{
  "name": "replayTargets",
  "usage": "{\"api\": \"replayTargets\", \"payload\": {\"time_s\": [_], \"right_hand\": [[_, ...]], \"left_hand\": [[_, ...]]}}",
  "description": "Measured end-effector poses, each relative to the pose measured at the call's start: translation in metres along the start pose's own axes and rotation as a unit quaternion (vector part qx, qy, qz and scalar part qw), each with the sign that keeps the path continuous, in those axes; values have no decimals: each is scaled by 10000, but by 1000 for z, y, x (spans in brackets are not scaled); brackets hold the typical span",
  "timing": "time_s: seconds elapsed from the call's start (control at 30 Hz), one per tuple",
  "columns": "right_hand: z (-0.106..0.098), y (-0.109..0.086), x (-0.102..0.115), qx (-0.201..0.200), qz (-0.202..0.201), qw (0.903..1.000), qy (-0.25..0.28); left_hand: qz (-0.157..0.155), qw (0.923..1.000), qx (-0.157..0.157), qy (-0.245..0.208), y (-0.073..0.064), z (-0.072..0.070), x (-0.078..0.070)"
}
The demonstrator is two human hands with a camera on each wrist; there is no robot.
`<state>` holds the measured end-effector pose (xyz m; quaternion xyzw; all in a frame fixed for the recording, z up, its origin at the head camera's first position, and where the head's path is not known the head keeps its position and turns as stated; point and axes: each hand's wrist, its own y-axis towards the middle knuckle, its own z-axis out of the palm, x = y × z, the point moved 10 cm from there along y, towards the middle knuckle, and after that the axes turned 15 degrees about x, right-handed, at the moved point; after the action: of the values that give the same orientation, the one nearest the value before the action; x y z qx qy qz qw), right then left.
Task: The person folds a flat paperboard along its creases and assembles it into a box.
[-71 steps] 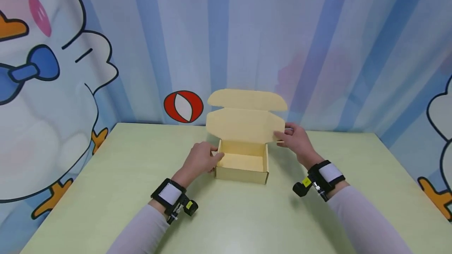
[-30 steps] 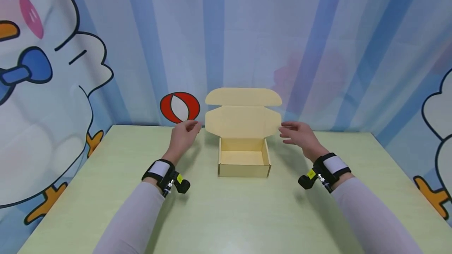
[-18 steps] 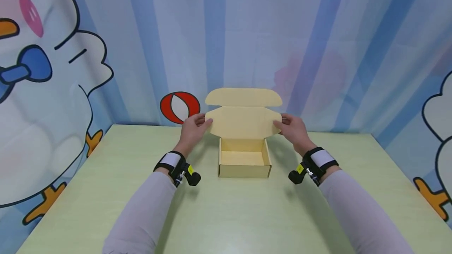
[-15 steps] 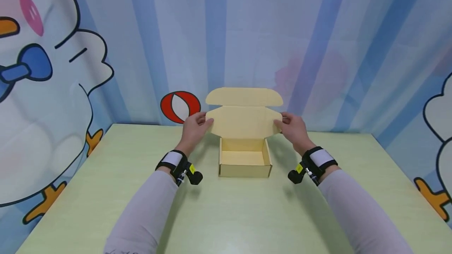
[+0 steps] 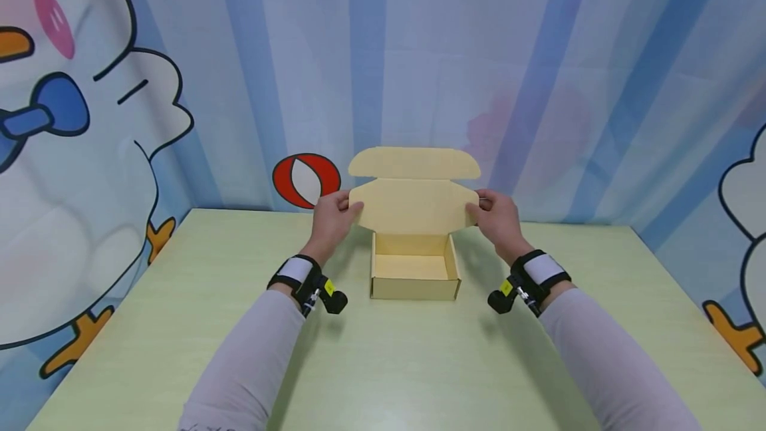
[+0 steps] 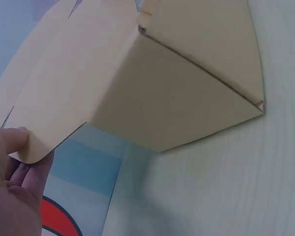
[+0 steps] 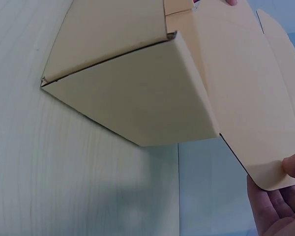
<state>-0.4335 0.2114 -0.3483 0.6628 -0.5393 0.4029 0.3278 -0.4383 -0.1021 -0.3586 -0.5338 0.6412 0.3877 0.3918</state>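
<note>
A tan cardboard box [image 5: 414, 288] sits on the table with its lid [image 5: 413, 206] raised at the back. Above the lid's fold stands a rounded front flap [image 5: 414, 163]. My left hand [image 5: 329, 223] pinches the lid's left side flap, thumb on the inner face and fingers behind; the left wrist view shows this hand [image 6: 12, 182] at the flap's rounded corner. On the opposite side my right hand [image 5: 498, 223] pinches the right side flap the same way, its thumb [image 7: 294, 165] on the inner face in the right wrist view. The box's inside is bare cardboard.
The pale table [image 5: 419, 364] extends around the box. Behind its far edge hangs a blue striped curtain [image 5: 413, 52] with a printed duck [image 5: 72, 205] at left and a red and white oval [image 5: 306, 180]. Both wrists wear strapped cameras.
My left hand has left the box's left wall and moved up to the lid's left flap. My right hand briefly let go, then took the right flap again. The last half second shows little motion.
</note>
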Motion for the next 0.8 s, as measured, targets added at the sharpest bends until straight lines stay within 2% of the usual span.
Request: {"api": "replayTargets", "payload": {"time_s": [0.43, 0.6, 0.8], "right_hand": [[-3, -4, 0, -276, 41, 9994, -189], [-5, -9, 0, -461, -71, 9985, -275], [-5, -14, 2, -683, -210, 9967, -375]], "left_hand": [[274, 9994, -223, 0, -7, -1, -10], [332, 9989, -284, -152, -11, 1, -14], [479, 9979, -407, -130, -16, 5, -18]]}}
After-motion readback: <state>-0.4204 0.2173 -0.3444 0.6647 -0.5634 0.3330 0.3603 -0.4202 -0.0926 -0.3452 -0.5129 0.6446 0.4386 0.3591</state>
